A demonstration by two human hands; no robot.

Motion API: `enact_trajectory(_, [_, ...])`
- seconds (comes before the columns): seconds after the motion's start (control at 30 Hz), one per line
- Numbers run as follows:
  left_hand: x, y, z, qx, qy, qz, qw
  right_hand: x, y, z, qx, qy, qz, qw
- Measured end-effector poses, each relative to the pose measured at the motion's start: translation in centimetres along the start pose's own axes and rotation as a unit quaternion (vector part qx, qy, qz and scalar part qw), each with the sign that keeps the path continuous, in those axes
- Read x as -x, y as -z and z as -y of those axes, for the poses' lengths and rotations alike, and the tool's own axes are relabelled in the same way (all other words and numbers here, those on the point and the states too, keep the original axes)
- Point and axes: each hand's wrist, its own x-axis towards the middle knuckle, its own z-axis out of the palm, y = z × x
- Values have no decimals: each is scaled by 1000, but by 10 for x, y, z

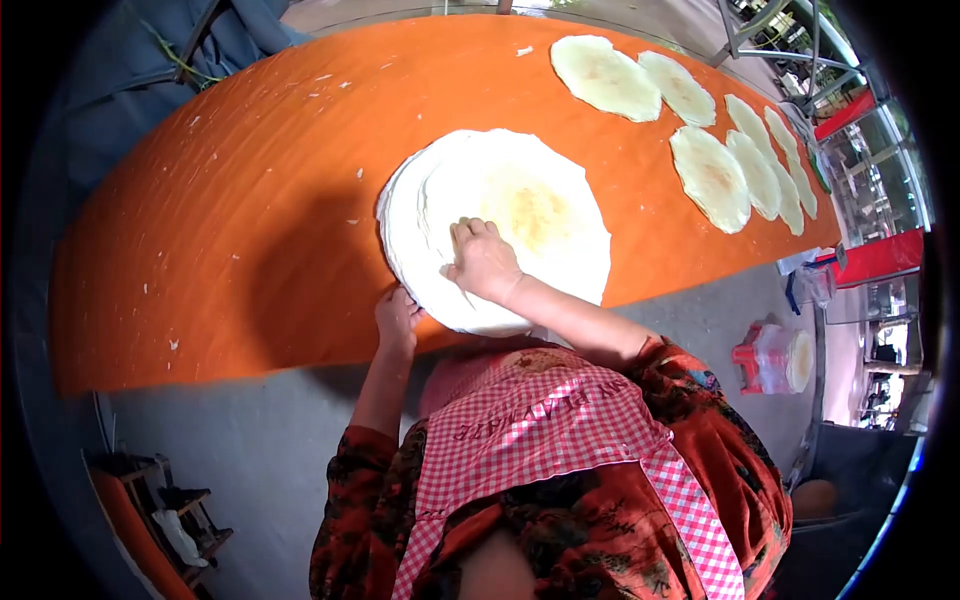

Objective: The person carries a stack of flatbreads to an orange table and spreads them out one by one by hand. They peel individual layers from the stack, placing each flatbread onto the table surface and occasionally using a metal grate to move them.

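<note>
A tall stack of thin round flatbreads (545, 215) lies on the orange tabletop, close to its near edge. The uppermost one has pale brown patches in its middle. On top of the stack rests my right hand (485, 262), its fingers curled down against the flatbreads near the left side; what lies beneath the fingertips is hidden. My left hand (398, 318) is at the lower left rim of the stack, with fingers bent and pressed together against the edge. Whether it pinches a flatbread there is too small to make out.
Several single flatbreads (605, 78) lie spread over the far right of the orange table (200, 220), some overlapping. Small dough flakes dot the surface. On the floor to the right, a red stool (746, 357) stands beside a plastic-wrapped stack. A wooden rack (185, 515) is at lower left.
</note>
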Motion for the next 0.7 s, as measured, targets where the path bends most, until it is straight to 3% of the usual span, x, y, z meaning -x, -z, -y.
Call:
enact_trajectory(0.13, [-6, 22, -3, -14, -7, 12, 1000, -5, 9, 1, -135, -48, 83, 986])
enact_trajectory(0.37, [-12, 27, 6, -21, -4, 12, 1000, -5, 0, -15, -258, -74, 150, 952])
enact_trajectory(0.47, [-13, 28, 0, -46, 7, 1, 999, -1, -2, -13, -229, -85, 70, 967])
enact_trajectory(0.57, [-12, 24, 2, -50, 12, 1, 999, -3, 11, -31, -314, -159, 16, 936])
enact_trajectory(0.63, [-10, 29, 1, -48, 2, 15, 999, -17, 54, -104, -190, -193, -90, 958])
enact_trajectory(0.67, [-11, 32, 3, -44, -3, 24, 999, -3, 121, -120, -265, -255, -42, 929])
enact_trajectory(0.7, [-12, 33, 3, -39, -8, 32, 999, 5, 165, -147, -154, -303, -99, 935])
